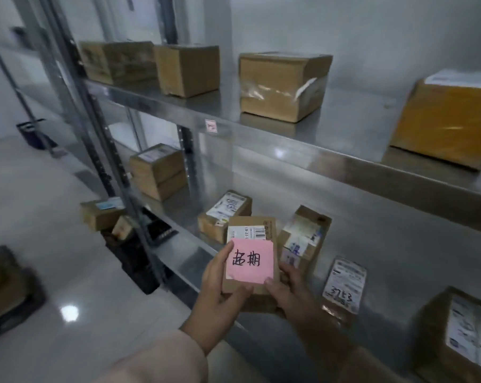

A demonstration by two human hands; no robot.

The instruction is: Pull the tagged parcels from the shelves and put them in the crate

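Left hand (pixel 222 283) and right hand (pixel 286 291) both grip 1 small cardboard parcel (pixel 261 225) at the front of the lower shelf (pixel 178 261), thumbs curled onto its face.

Risks:
- Both thumbs touch the pink note (pixel 250 261); sliding could peel it.
- Right hand sits just beside a tilted parcel (pixel 302 239); it may knock it.
- A shelf post (pixel 139 217) stands between parcel and dark crate (pixel 134 261); a swing left could clip it.
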